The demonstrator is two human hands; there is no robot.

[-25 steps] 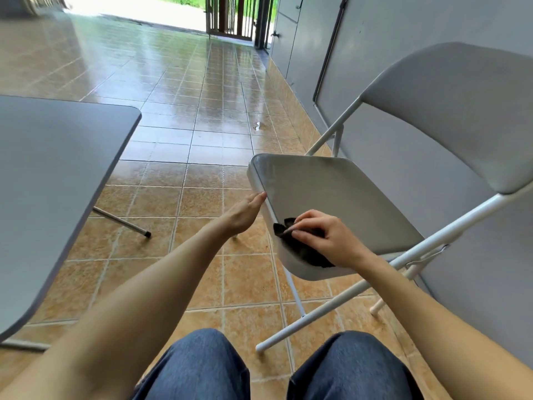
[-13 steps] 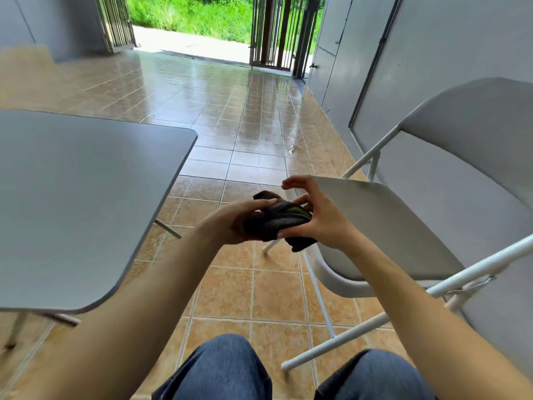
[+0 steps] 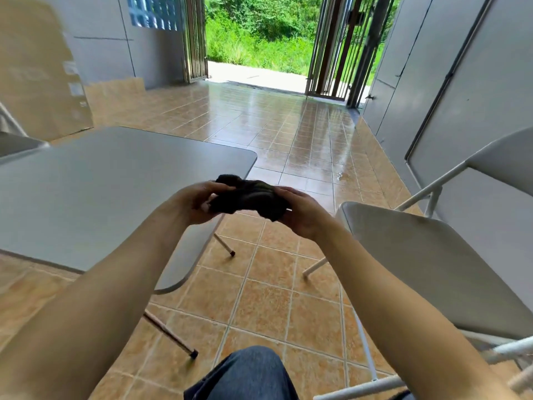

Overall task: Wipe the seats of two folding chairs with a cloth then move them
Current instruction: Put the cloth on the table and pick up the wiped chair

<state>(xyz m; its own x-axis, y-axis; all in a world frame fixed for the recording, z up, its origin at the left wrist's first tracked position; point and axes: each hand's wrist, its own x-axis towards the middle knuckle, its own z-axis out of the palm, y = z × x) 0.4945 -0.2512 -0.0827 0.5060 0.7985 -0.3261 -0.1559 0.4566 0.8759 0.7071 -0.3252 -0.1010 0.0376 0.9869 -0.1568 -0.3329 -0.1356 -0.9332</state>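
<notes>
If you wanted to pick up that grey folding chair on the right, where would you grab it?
Probably the folding chair's seat front rim, coming from its left: that edge is bare and faces the hands. Both the left hand and right hand now hold the dark cloth.

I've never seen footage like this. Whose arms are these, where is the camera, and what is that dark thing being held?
There is no robot here. The arms belong to a person, and the single camera sits on that person's head, looking forward and down, so you see the scene as they do. The wide lens bends straight lines near the edges.

The left hand and the right hand together hold a dark cloth, bunched up, in the air between them.

On the right stands a grey folding chair on a white frame, opened out, with nothing lying on its seat. On the left is a grey table, its top bare. Below, the person's knee in blue jeans shows above a tiled floor. Further off, an open gate leads to greenery.
</notes>
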